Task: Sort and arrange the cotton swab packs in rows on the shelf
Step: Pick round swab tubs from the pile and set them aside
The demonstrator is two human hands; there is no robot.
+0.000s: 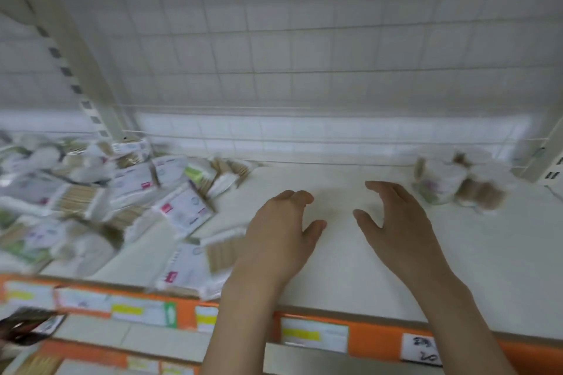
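Note:
A jumbled heap of cotton swab packs (91, 192) covers the left half of the white shelf (365, 268); the picture is blurred. One flat pack (189, 271) lies at the front edge, just left of my left hand. A small cluster of packs (457, 186) sits at the back right. My left hand (280, 237) hovers over the bare middle of the shelf, fingers relaxed and holding nothing. My right hand (396, 228) is beside it, fingers spread and loosely bent, also holding nothing, a short way left of the right-hand cluster.
A wire grid (304, 70) backs the shelf, with slotted uprights at the left (76, 76) and right (548, 161). An orange price strip (365, 335) with labels runs along the front edge. A lower shelf (91, 356) shows below.

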